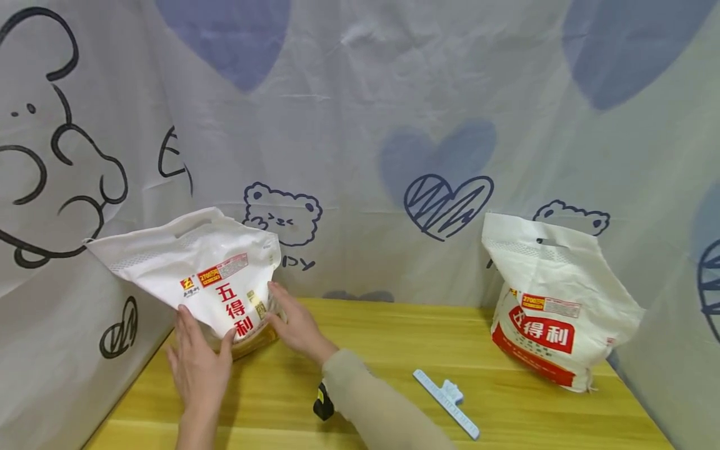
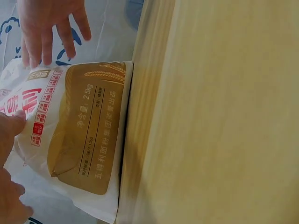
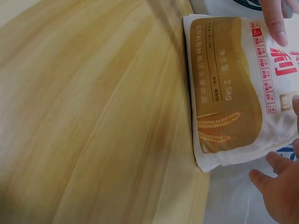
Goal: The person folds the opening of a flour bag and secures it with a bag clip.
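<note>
A white flour bag (image 1: 225,275) with red lettering and a gold lower part stands at the left of the table, its handle top leaning left. My left hand (image 1: 199,356) is at the bag's near left side, its thumb resting on the front. My right hand (image 1: 300,325) is at the bag's right side, fingers extended. The left wrist view shows the gold front of the bag (image 2: 88,126) between both hands, its base on the table. In the right wrist view, the right hand (image 3: 282,191) has its fingers spread beside the bag (image 3: 229,88).
A second white flour bag (image 1: 551,312) with a red label stands at the right. A pale blue clip (image 1: 447,400) lies on the wooden table (image 1: 382,337). A small black and yellow object (image 1: 323,405) is partly hidden by the right sleeve. Patterned cloth (image 1: 349,125) hangs around the table.
</note>
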Available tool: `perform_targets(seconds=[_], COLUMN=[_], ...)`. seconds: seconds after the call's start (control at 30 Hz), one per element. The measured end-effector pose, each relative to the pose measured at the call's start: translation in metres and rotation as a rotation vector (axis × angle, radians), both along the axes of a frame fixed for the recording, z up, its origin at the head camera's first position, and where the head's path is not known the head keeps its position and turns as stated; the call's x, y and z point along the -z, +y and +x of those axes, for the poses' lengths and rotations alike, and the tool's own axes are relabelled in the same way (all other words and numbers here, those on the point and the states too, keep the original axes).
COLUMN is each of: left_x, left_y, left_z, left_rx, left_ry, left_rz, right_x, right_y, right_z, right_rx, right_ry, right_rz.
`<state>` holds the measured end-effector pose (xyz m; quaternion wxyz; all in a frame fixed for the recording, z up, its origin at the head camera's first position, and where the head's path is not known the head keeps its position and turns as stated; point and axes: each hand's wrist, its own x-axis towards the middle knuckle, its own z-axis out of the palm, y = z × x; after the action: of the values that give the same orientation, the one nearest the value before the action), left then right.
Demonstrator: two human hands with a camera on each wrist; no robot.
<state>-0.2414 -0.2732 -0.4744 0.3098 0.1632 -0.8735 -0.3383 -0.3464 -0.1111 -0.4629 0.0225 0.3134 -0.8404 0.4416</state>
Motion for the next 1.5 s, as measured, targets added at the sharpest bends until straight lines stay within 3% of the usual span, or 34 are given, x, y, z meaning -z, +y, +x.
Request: perform_targets(seconds=[0.23, 0.47, 0.7, 0.9, 1.1, 1.5], left_x=[0.002, 0.0, -0.004, -0.007, -0.01, -0.013], left_y=[0.007, 0.009, 0.008, 0.007, 0.005, 0.008], left_z=[0.004, 0.003, -0.003, -0.005, -0.005, -0.006], left_rx=[-0.02, 0.013, 0.041, 0.044, 0.046, 0.064], left_ry=[0.023, 0.057, 0.083, 0.061, 0.046, 0.038], left_rz=[0.068, 0.093, 0.045, 0.041, 0.072, 0.097], right_x=[0.006, 0.007, 0.002, -0.007, -0.011, -0.006], right_y=[-0.018, -0.021, -0.02, -0.013, -0.01, -0.008], right_z=[0.006, 0.007, -0.006, -0.015, -0.014, -0.01], right_rx=[0.001, 0.046, 0.056, 0.013, -0.009, 0.017], right_ry=[-0.039, -0.103, -0.079, -0.093, -0.116, -0.068], right_rz=[-0.002, -0.056, -0.054, -0.03, 0.013, 0.021])
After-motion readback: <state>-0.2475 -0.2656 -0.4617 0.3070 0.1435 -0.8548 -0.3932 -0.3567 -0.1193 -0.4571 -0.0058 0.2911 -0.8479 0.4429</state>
